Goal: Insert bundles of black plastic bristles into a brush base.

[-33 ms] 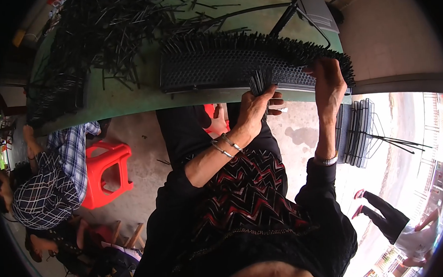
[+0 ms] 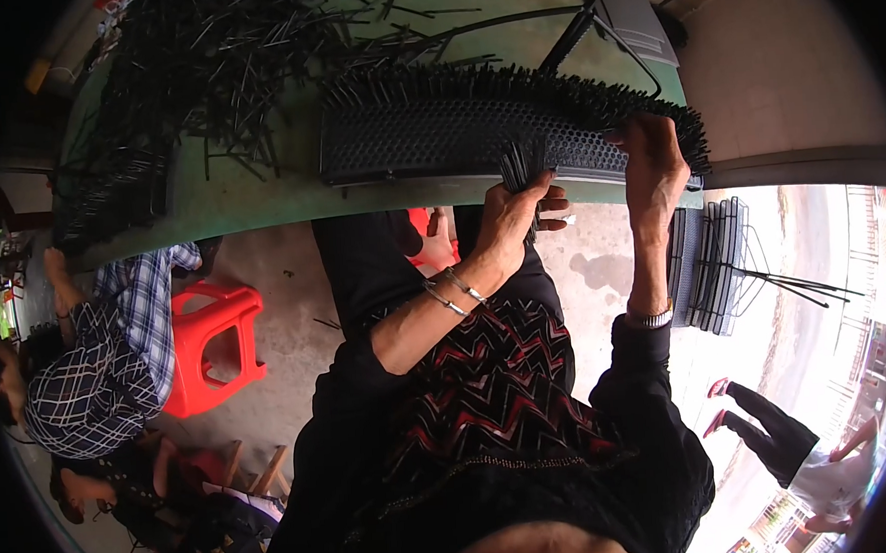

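Note:
A long dark rack with a honeycomb of holes (image 2: 406,143) lies along the near edge of the green table. Black sticks (image 2: 453,81) stand packed in its far rows, while the nearer holes show bare. My left hand (image 2: 505,223) is closed round a bundle of thin black sticks (image 2: 523,164), their tips fanning up before the rack. Over the rack's right part, my right hand (image 2: 655,170) is pinched with fingertips at the holes by the standing sticks. Whatever sits between those fingertips is too small to make out.
A heap of loose black sticks (image 2: 211,63) covers the table's left side. A red stool (image 2: 212,354) and people sit at left. More racks with wire handles (image 2: 718,272) stand on the floor at right. A bent black rod frame (image 2: 585,24) rises behind my rack.
My right hand has shifted slightly up and to the left over the rack. My left hand and its bundle stay almost still.

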`<state>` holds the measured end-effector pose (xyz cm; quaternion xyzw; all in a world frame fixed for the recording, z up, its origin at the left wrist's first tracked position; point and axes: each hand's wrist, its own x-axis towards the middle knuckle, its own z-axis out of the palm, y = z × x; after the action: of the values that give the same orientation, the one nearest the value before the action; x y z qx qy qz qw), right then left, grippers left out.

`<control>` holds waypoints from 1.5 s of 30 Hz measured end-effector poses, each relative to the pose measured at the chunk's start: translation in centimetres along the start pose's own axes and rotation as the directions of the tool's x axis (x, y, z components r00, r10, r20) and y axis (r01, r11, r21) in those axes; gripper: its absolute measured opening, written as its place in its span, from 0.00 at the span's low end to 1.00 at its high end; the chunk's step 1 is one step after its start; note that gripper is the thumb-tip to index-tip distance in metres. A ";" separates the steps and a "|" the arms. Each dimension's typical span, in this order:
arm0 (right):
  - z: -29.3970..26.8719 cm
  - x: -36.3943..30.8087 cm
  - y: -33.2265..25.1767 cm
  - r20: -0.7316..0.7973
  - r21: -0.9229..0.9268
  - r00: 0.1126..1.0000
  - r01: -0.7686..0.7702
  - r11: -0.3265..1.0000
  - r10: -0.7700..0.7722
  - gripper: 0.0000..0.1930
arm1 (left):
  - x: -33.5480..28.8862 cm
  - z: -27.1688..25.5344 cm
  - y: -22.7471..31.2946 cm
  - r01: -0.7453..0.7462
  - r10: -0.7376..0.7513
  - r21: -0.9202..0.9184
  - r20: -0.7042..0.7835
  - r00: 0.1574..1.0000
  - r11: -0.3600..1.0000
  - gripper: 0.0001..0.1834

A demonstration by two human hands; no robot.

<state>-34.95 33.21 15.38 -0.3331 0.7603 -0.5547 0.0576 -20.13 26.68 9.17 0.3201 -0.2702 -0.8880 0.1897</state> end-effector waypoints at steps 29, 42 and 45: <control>1.1 3.6 2.9 0.224 -0.445 0.918 0.396 0.803 -0.328 0.07 | -1.0 0.3 0.7 0.026 -0.028 -0.085 -0.020 0.999 0.996 0.09; 2.4 2.4 2.2 0.214 -0.727 0.840 0.478 0.492 -0.499 0.12 | -1.7 0.7 0.5 0.020 -0.021 -0.066 -0.025 0.999 0.998 0.11; 2.1 2.3 2.6 0.119 -0.774 0.886 0.366 0.517 -0.449 0.10 | -1.8 0.8 0.7 0.002 -0.005 -0.072 -0.034 0.999 0.997 0.10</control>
<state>-36.90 30.66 12.89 -0.4658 0.8256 -0.1834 -0.2603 -19.27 27.34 10.93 0.3287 -0.2345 -0.8918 0.2041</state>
